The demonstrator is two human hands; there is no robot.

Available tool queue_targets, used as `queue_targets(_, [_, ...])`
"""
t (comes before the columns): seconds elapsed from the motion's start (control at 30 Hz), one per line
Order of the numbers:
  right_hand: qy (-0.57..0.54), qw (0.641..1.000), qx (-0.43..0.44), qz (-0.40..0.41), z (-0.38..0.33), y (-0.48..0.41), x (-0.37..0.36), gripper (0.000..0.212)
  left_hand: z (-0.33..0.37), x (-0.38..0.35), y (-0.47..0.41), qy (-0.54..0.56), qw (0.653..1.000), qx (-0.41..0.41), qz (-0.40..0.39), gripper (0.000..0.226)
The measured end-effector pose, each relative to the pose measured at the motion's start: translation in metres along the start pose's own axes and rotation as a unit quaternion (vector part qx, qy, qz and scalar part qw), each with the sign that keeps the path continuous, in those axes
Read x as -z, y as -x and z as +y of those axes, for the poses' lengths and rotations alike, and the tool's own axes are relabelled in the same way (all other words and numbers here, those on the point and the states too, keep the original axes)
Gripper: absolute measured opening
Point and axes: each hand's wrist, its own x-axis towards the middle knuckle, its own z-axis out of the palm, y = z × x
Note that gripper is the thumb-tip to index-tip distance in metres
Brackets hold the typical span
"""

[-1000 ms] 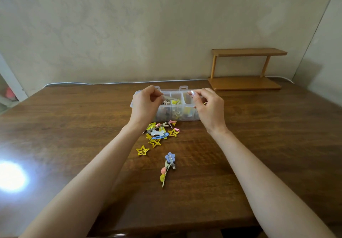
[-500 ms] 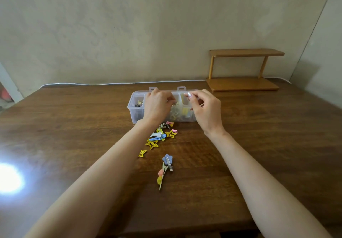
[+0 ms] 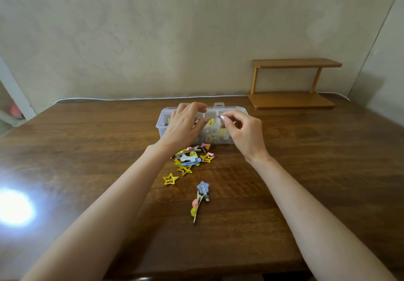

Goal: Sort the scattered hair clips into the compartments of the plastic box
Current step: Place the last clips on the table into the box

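Two bare hands work over a clear plastic box (image 3: 162, 127) at the far centre of a dark wood-grain table (image 3: 87, 149). The box is long, w/ divider walls and two small latch tabs on its far rim; yellow and pale clips show through its near wall.

The left hand (image 3: 185, 125) hovers over the box's left-middle compartments, fingers loosely spread and blurred, nothing seen in its grasp. The right hand (image 3: 244, 132) is over the right end, thumb and fingertips drawn together; can't tell whether they pinch a clip.

Unsorted clips lie on the table just near the box. There is a pile (image 3: 192, 158) of flat yellow star outlines, a white bone shape, a blue snap clip and small pink bits. A lone yellow star (image 3: 170, 178) sits nearer and to the left. Nearer again, a blue flower clip (image 3: 203, 188) touches a slim metal clip (image 3: 195, 209) w/ pink and yellow beads.

Far right stands a two-tier wooden shelf (image 3: 293, 84). A white cable (image 3: 131, 99) runs along the far edge below a mottled plaster wall. Round glare (image 3: 13, 208) marks the glossy top at near left.
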Motion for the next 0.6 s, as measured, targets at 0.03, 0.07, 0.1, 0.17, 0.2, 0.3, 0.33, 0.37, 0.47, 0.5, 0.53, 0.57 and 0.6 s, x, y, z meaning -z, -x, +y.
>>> queue_targets(0.03, [0.004, 0.999, -0.008, -0.036, -0.001, 0.000, 0.000, 0.012, -0.002, 0.002, 0.003, 0.005, 0.999, 0.000, 0.043, 0.025])
queue_targets(0.07, [0.018, 0.997, -0.016, -0.080, -0.002, 0.001, 0.000, 0.012, -0.003, 0.004, 0.006, 0.009, 0.997, 0.004, 0.076, 0.021])
queue_targets(0.1, [0.043, 0.991, -0.019, -0.122, -0.002, 0.002, 0.000, 0.012, -0.004, 0.006, 0.010, 0.013, 0.995, 0.014, 0.098, 0.017])
queue_targets(0.17, [0.111, 0.976, -0.016, -0.185, -0.001, 0.006, -0.003, 0.013, -0.005, 0.007, 0.018, 0.024, 0.993, 0.038, 0.113, 0.012])
queue_targets(0.2, [0.141, 0.967, -0.015, -0.209, 0.000, 0.008, -0.005, 0.015, -0.006, 0.007, 0.022, 0.036, 0.991, 0.051, 0.115, 0.011])
queue_targets(0.3, [0.192, 0.944, -0.016, -0.268, 0.001, 0.013, -0.012, 0.027, -0.008, 0.004, 0.031, 0.083, 0.986, 0.085, 0.118, 0.009])
queue_targets(0.33, [0.202, 0.938, -0.014, -0.280, 0.001, 0.014, -0.014, 0.029, -0.008, 0.004, 0.031, 0.082, 0.986, 0.095, 0.110, 0.008])
queue_targets(0.37, [0.209, 0.934, -0.013, -0.289, 0.001, 0.015, -0.015, 0.030, -0.008, 0.005, 0.032, 0.069, 0.987, 0.105, 0.096, 0.008])
queue_targets(0.47, [0.217, 0.929, -0.025, -0.297, 0.000, 0.016, -0.016, 0.024, -0.010, 0.006, 0.031, 0.024, 0.991, 0.124, 0.034, 0.013])
queue_targets(0.5, [0.214, 0.930, -0.031, -0.296, 0.000, 0.015, -0.015, 0.021, -0.010, 0.006, 0.032, 0.012, 0.992, 0.127, 0.014, 0.015])
queue_targets(0.53, [0.210, 0.932, -0.040, -0.293, 0.000, 0.015, -0.015, 0.018, -0.010, 0.006, 0.032, -0.003, 0.992, 0.129, -0.003, 0.016])
queue_targets(0.57, [0.205, 0.934, -0.048, -0.288, 0.000, 0.014, -0.014, 0.015, -0.010, 0.007, 0.033, -0.021, 0.992, 0.127, -0.015, 0.016])
queue_targets(0.6, [0.201, 0.937, -0.054, -0.282, -0.001, 0.014, -0.013, 0.013, -0.011, 0.007, 0.034, -0.040, 0.991, 0.124, -0.025, 0.016])
